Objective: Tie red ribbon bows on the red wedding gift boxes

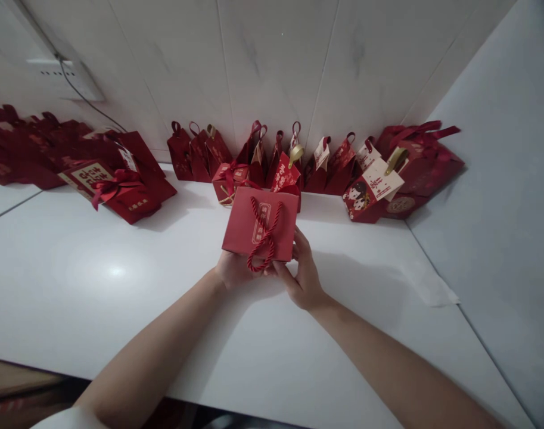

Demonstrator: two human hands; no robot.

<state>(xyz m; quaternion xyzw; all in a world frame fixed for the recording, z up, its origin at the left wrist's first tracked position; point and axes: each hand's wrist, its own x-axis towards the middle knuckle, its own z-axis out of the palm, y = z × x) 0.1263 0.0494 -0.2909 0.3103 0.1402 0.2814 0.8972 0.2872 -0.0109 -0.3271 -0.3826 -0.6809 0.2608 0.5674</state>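
Observation:
A small red gift box (238, 221) with a twisted red rope handle and gold Chinese lettering is held above the white table, tilted toward me. My left hand (236, 270) supports it from below, with the fingers mostly hidden under the box. Its lower right corner and right side are gripped by my right hand (302, 271), thumb near the bottom edge. Just behind stand a small red box with a ribbon (230, 177) and a red box with a gold loop (286, 171), both partly covered by the held one.
A row of red boxes with loop handles (181, 155) lines the tiled wall. Ribboned red boxes (135, 193) stand on the left, and larger ones (426, 164) at the right corner. A wall socket (68, 80) with a cable is at upper left. A white panel (499, 179) rises on the right.

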